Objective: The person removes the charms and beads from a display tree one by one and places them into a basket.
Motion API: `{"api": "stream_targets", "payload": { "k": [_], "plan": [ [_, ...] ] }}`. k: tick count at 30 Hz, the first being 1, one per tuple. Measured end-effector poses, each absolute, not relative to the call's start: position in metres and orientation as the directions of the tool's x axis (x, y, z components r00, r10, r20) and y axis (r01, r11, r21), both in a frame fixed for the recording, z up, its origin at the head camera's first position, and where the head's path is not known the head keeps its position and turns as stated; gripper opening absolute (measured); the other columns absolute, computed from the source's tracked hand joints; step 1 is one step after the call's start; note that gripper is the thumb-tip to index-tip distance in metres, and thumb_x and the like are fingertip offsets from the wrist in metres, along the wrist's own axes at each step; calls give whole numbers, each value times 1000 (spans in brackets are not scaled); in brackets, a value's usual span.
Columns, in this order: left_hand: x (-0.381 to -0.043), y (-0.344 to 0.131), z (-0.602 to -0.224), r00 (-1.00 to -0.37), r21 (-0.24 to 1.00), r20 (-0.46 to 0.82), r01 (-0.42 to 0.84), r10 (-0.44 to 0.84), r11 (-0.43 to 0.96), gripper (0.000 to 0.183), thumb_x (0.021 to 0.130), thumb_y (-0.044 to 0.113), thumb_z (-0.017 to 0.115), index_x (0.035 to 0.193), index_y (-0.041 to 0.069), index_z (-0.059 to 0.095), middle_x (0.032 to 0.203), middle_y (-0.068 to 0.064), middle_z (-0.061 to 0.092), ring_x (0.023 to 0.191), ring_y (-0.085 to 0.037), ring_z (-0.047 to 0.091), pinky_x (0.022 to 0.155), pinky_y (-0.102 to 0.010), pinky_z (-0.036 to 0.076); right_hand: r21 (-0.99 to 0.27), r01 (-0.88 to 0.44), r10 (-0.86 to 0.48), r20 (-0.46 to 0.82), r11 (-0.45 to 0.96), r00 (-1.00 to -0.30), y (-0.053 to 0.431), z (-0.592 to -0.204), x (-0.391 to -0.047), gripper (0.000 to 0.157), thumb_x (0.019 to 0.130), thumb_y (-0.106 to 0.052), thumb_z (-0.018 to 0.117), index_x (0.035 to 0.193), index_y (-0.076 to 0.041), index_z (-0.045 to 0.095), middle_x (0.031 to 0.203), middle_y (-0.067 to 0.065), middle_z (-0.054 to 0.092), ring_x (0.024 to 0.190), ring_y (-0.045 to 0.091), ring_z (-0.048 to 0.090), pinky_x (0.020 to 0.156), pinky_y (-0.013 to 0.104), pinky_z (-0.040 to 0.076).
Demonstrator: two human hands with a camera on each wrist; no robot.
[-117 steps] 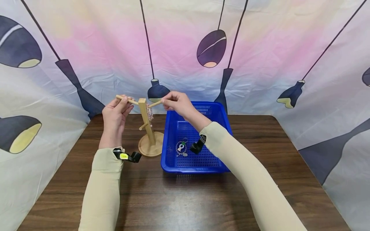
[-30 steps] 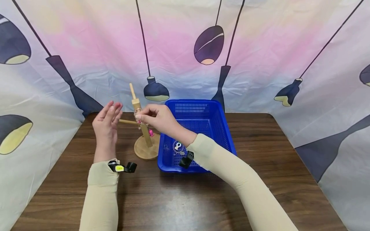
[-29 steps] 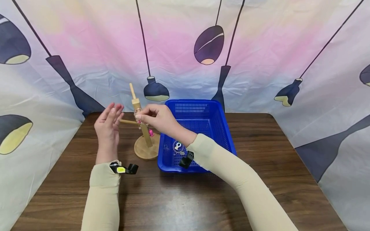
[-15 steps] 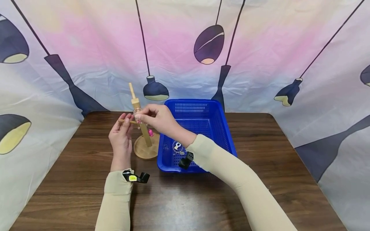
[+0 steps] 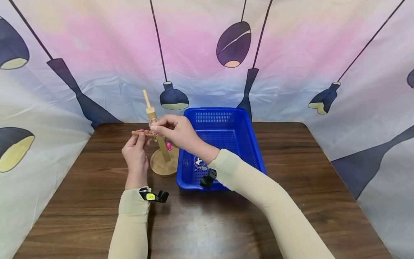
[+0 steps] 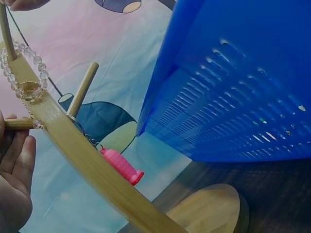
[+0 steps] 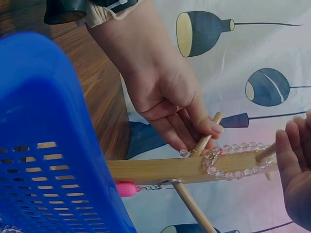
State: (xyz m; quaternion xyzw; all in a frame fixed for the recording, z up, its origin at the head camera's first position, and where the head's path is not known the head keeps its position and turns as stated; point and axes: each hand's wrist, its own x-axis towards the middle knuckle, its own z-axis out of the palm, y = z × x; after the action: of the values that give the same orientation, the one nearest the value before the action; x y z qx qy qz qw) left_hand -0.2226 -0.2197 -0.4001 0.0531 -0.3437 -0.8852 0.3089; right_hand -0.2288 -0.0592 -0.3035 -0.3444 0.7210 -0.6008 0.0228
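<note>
On the L, near the edge of the stand's base, the L hand (image 5: 136, 154) pinches the L peg (image 6: 20, 124) btwn thumb & fingers, grip narrow; peg's tip sticks out past them to the L. Just R of it the wooden post (image 5: 164, 149) rises off a round base (image 5: 158, 167), leaning L in head view; far peg (image 5: 146, 98) pokes up at its top.

Bracelet (image 6: 42, 67) of clear beads is btwn the hands: looped over the near peg (image 6: 7, 34), draped down the post, its tail bead right by the L peg, close to L fingers. Can't tell if tail bead touches peg. Upper loop is nearer the R hand (image 5: 178, 131), which crosses in front of the post from the R, thumb & fingers narrow on the end of the near peg. Bracelet itself isn't in either grip.

Next R, pink keychain (image 6: 121, 165) hangs by ring & short chain from the R peg (image 6: 83, 90), below R hand & apart from both.

Farther R, blue basket (image 5: 217, 108) w/ slotted walls, just beside the base; R forearm passes over it. Small charm piece (image 5: 198, 162), white & silver, lies inside at its L near part; details too small to tell. All sits on the dark wood desk (image 5: 200, 223).
</note>
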Motion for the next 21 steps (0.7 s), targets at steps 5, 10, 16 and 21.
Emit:
{"api": "stream_targets", "payload": {
  "k": [5,10,16,21],
  "plan": [
    [-222,-219,-399,-798,660,132,513,-589,-548,7,86,0,69,80,1,73,72,-8,74,68,-13,74,61,-18,61,-882,-470,-514,383,43,-767,-59,-305,-229,13,93,-12,69,93,1,71,87,18,70,75,35,64,58,25,56],
    [-222,-219,-400,-792,666,150,524,-592,-531,7,87,-1,69,80,0,72,71,-7,74,67,-12,73,61,-18,61,-875,-482,-521,387,53,-761,-59,-306,-230,14,93,-13,69,94,0,72,90,17,71,77,30,66,64,21,58],
    [-224,-220,-401,-794,680,173,524,-583,-512,7,87,1,69,81,0,71,72,-6,74,67,-11,72,61,-17,61,-870,-485,-554,364,83,-748,-57,-301,-233,14,93,-13,70,98,-1,73,104,15,74,84,25,70,69,18,59],
    [-224,-219,-401,-787,708,180,520,-590,-479,7,87,2,69,80,2,71,73,-5,74,66,-10,71,62,-17,61,-876,-469,-580,326,113,-747,-52,-296,-236,20,95,-19,67,108,-5,73,109,12,74,92,28,70,71,20,58]
  ]
}}
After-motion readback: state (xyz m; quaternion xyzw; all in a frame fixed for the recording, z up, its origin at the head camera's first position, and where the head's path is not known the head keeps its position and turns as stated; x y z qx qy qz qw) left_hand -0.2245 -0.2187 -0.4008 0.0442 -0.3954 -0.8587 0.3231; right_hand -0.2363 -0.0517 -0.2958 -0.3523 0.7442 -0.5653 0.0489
